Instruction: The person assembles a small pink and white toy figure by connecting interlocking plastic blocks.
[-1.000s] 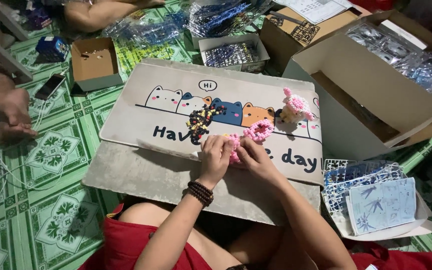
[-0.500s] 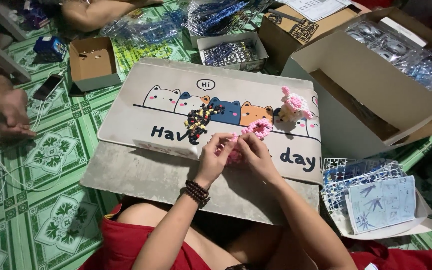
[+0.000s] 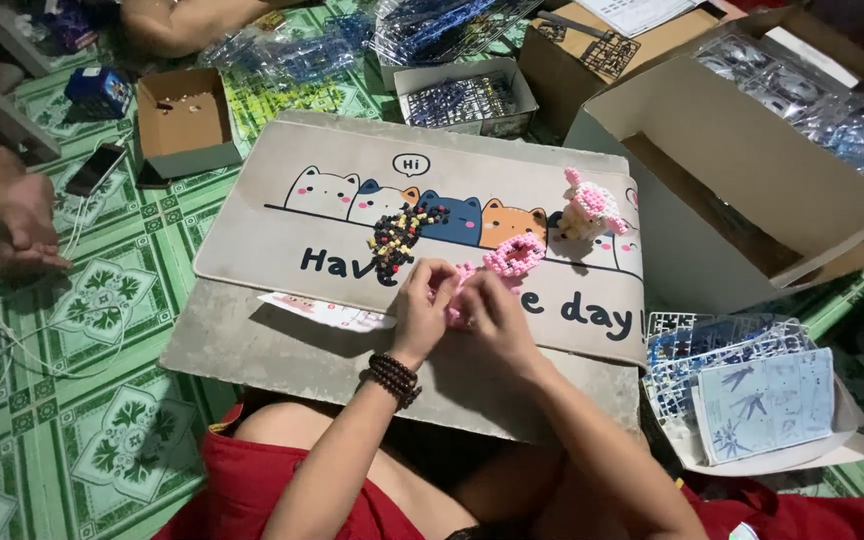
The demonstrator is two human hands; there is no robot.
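Observation:
My left hand and my right hand meet over a beige mat printed with cartoon cats, both pinching a small pink beaded piece between them. A dark bead bracelet sits on my left wrist. Just beyond my right hand lies a pink beaded ring. A dark multicoloured bead cluster lies above my left hand. A pink and white beaded figure stands at the mat's far right.
A large open cardboard box stands to the right, bags of parts inside. A small brown box and a tray of blue parts lie beyond the mat. Another person's hand rests at the left. Plastic part frames and a printed sheet lie at right.
My hands have stayed together on the pink beaded piece, with only slight finger shifts. A paper slip now shows at the mat's near edge, left of my left hand.

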